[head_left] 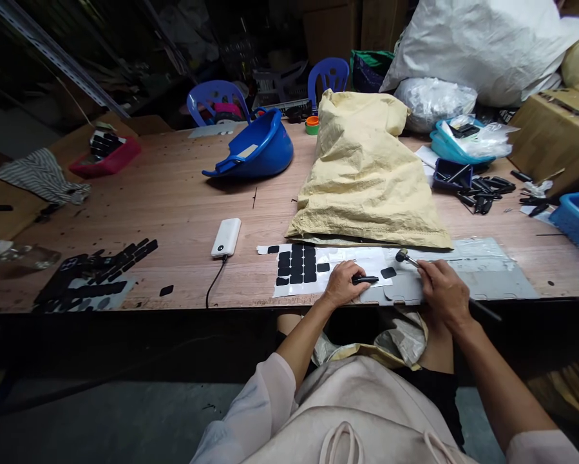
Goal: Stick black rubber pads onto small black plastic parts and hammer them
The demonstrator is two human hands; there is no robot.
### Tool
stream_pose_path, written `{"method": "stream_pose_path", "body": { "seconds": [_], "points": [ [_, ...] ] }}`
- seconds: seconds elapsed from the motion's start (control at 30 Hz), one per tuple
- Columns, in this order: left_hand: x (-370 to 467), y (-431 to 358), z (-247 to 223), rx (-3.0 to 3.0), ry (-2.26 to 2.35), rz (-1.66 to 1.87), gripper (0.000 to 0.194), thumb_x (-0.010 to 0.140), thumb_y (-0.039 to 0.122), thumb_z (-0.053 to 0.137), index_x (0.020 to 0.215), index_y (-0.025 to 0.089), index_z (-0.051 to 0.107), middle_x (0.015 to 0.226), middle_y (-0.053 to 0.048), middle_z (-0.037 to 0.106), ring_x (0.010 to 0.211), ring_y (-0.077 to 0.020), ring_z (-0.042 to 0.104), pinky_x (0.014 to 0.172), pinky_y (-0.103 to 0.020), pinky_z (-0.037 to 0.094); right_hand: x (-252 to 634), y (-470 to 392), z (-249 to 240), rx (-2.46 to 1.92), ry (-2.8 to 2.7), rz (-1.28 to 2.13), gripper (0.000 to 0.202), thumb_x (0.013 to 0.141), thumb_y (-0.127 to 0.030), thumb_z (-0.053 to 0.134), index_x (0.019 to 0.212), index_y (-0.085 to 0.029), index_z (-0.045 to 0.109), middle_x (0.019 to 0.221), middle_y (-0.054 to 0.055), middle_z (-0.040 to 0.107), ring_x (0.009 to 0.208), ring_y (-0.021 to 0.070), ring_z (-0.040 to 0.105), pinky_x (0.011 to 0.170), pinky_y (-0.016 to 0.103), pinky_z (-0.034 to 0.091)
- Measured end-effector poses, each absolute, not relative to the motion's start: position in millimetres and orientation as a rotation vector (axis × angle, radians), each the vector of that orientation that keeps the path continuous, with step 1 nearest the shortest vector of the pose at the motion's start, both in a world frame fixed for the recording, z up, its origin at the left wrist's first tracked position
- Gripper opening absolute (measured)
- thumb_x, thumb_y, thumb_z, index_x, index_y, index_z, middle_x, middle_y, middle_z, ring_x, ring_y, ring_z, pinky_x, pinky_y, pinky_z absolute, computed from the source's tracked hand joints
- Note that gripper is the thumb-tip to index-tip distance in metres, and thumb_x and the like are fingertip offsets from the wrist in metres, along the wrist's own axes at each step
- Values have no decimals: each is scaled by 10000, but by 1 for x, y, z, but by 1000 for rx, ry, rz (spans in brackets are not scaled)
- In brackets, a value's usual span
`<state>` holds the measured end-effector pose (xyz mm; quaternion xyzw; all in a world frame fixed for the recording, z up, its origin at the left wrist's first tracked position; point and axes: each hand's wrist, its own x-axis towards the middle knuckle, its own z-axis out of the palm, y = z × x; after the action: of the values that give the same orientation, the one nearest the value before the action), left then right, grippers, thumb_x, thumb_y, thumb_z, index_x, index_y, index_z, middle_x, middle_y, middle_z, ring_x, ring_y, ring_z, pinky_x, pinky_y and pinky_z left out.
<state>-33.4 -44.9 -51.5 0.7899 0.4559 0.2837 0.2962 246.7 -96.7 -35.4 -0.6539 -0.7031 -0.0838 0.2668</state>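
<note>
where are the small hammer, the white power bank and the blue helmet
small hammer (403, 256): head view, on its metal head
white power bank (226, 237): head view, middle of its top face
blue helmet (265, 151): head view, on its shell

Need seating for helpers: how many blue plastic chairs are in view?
2: one chair behind the table's far edge left of the blue basin, another behind the yellow sack. Others may be hidden.

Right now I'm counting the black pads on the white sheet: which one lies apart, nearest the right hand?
The lone black pad, alone between the hands; the others sit packed in a grid left of the left hand.
</note>
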Motion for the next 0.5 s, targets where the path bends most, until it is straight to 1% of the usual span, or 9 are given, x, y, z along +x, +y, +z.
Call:
{"method": "stream_pose_path", "body": {
  "seconds": [0.07,0.17,0.37,0.5],
  "points": [
    [-33,-45,-52,2126,1210,742,195,766,227,890,891,209,741,911,-41,710,938,-236,650,895,-364,508,268,-81,-39,-1763,-1968,-280,283,1024,-329,530,1106,-233,783,896,82,659,813,207,561,691,329,385],
    [-34,-46,-53,2158,1219,718,193,779,251,885,914,215,752,928,-47,712,947,-241,655,900,-373,511,286,-65,-48,-1713,-2038,-286,255,1000,-305,561,1098,-241,787,910,86,654,850,217,539,737,343,374],
    [-37,-45,-52,2199,1204,697,171,812,278,864,931,217,758,936,-53,713,954,-245,657,905,-381,507,283,-61,-57,-1729,-1948,-251,245,961,-294,583,1105,-245,775,953,88,649,916,243,531,803,371,392],
    [-38,-58,-46,2262,1185,700,134,867,308,816,943,216,755,944,-67,715,951,-249,647,881,-390,503,279,-63,-53,-1737,-1944,-244,252,985,-323,557,1092,-239,770,944,83,650,911,236,531,800,361,390]
  ]
}}
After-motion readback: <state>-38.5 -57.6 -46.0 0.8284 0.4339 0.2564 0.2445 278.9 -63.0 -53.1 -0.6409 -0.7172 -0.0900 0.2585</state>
